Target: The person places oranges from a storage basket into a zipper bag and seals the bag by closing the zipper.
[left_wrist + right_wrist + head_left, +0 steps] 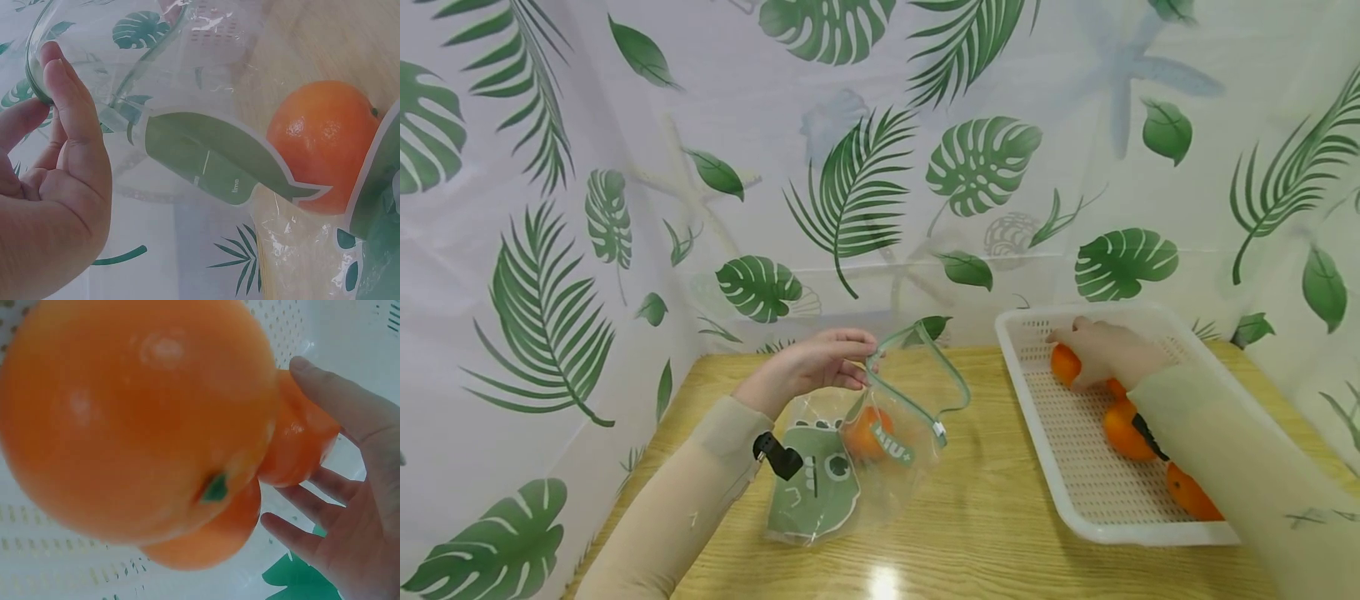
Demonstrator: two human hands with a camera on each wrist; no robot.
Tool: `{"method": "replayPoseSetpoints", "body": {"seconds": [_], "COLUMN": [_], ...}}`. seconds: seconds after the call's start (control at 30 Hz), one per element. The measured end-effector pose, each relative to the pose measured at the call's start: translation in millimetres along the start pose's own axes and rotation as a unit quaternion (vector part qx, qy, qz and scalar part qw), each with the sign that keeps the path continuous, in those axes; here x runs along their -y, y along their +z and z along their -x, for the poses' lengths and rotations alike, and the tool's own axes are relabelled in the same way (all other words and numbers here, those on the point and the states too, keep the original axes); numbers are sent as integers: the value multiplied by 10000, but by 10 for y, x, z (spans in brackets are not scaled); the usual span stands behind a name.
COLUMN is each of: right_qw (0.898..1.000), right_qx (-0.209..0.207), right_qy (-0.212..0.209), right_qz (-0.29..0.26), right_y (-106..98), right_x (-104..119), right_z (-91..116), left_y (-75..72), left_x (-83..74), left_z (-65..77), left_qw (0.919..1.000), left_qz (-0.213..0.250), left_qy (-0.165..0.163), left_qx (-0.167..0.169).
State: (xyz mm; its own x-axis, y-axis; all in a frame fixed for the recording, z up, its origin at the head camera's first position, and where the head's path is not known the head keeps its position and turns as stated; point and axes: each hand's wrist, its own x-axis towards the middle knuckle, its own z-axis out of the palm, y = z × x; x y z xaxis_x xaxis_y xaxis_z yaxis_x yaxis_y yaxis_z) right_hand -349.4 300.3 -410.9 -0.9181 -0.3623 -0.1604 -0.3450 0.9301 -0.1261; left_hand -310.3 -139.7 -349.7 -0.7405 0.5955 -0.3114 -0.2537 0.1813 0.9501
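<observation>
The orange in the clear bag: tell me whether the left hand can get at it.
Not directly, it seems: the left hand pinches the clear bag by its rim, and the orange lies lower inside, behind plastic. The open top could leave a way in.

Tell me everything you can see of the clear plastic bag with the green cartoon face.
The clear plastic zip bag carries a green cartoon face with an eye and teeth, plus a green patch with lettering. Its mouth, edged by a green strip, gapes open, a white slider at one corner. The person's bare left hand pinches the strip. One round, glossy orange shows inside, and the bag's lower part seems to rest on the yellowish wooden table.
</observation>
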Motion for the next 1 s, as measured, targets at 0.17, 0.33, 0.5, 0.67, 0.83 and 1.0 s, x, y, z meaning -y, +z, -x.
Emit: {"method": "replayPoseSetpoints", "body": {"seconds": [0.17, 0.33, 0.5, 0.67, 0.83, 1.0], "right_qw": [9998, 9998, 9997, 9995, 9994, 9994], "right_qx": [11, 38, 46, 19, -41, -94], "right_qy": [-23, 64, 153, 204, 157, 135], "right_qz": [173, 188, 203, 247, 294, 308], "right_y": [-4, 10, 59, 85, 93, 115], "right_x": [37, 67, 63, 51, 52, 63], "right_z": [-18, -32, -53, -45, -22, -7], "left_y": [-2, -2, 0, 15, 22, 21], "left_x": [-7, 1, 12, 10, 18, 30], "left_z": [0, -2, 3, 8, 20, 27], "left_qw": [9999, 9999, 10000, 10000, 10000, 10000], "left_qz": [-37, -23, -33, -8, -13, -27], "left_qy": [76, 54, 2, -4, -5, 4], "left_qx": [72, 86, 55, 69, 29, 26]}}
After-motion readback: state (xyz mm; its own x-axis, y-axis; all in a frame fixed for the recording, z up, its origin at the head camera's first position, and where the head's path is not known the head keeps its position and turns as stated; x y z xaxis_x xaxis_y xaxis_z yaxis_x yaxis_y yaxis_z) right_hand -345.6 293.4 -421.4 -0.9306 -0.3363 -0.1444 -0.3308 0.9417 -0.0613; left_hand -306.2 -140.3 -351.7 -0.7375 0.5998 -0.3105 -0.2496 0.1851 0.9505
